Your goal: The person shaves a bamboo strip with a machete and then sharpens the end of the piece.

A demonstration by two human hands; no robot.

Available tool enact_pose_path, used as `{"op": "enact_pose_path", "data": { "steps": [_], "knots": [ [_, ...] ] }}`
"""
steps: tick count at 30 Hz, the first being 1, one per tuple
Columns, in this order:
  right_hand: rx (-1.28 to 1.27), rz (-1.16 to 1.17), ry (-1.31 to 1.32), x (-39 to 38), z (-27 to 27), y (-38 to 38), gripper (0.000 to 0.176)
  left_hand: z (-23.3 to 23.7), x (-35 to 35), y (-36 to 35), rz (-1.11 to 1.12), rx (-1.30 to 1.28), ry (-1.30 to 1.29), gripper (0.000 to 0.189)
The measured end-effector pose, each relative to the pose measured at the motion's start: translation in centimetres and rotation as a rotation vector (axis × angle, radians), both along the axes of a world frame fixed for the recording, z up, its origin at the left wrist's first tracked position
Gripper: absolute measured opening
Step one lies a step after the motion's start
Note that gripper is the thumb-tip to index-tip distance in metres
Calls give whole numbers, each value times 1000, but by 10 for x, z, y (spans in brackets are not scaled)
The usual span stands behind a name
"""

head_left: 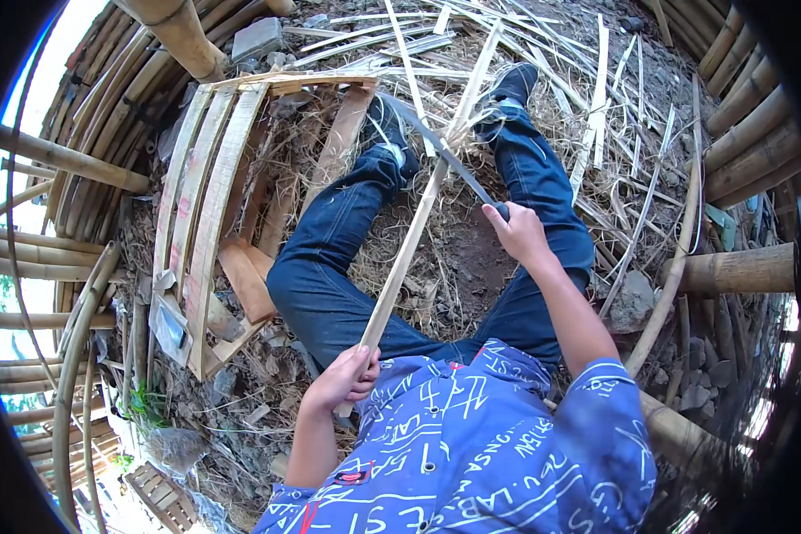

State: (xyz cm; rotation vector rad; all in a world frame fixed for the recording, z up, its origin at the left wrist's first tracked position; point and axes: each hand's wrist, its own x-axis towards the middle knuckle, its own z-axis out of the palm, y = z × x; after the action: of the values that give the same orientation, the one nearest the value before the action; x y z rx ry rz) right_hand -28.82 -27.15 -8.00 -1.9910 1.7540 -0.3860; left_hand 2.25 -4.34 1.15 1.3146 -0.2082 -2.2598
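Note:
My left hand is closed around the near end of a long, pale bamboo strip, close to my waist. The strip slants away from me between my legs, its far end beyond my feet. In my right hand is the dark handle of a long-bladed knife. Its blade lies across the strip, pointing up and to the left, and appears to touch it. Thin curled shavings cling around the strip just past the blade.
A slatted wooden crate stands at my left. Several split bamboo strips litter the ground ahead and to the right. Stacked bamboo poles line the right side, with a rock near my right knee. A bamboo frame rises on the left.

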Motion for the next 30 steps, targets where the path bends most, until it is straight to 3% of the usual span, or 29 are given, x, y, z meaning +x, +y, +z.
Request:
{"op": "enact_pose_path", "data": {
  "steps": [3,5,7,11,15,18,21,23,25,29,30],
  "knots": [
    [365,-115,-630,6,-9,27,64,-3,-10,-7,-66,-67,-88,24],
    [632,-174,-896,23,5,52,64,-7,-20,-14,-111,-99,-185,25],
    [665,-139,-865,39,13,74,63,-9,-25,-19,-119,-121,-191,24],
    [438,56,-667,46,-1,91,63,-2,-23,-21,-81,-68,-152,22],
    [157,105,-103,37,10,62,65,6,-16,-7,-77,-36,-140,20],
    [43,216,110,29,-3,36,65,-1,-16,-1,-66,-28,-146,19],
    [13,162,143,26,-7,18,66,14,-13,0,-87,6,-155,17],
    [19,-75,106,13,-9,-5,66,21,-12,10,-90,-1,-133,16],
    [14,17,161,-2,-2,-17,67,25,-15,14,-74,-25,-65,16],
    [-18,-25,174,-1,15,-5,67,22,-9,16,-43,-6,0,17],
    [11,-49,77,-3,9,-1,67,22,-8,16,-55,-26,-8,18]
  ]
}}
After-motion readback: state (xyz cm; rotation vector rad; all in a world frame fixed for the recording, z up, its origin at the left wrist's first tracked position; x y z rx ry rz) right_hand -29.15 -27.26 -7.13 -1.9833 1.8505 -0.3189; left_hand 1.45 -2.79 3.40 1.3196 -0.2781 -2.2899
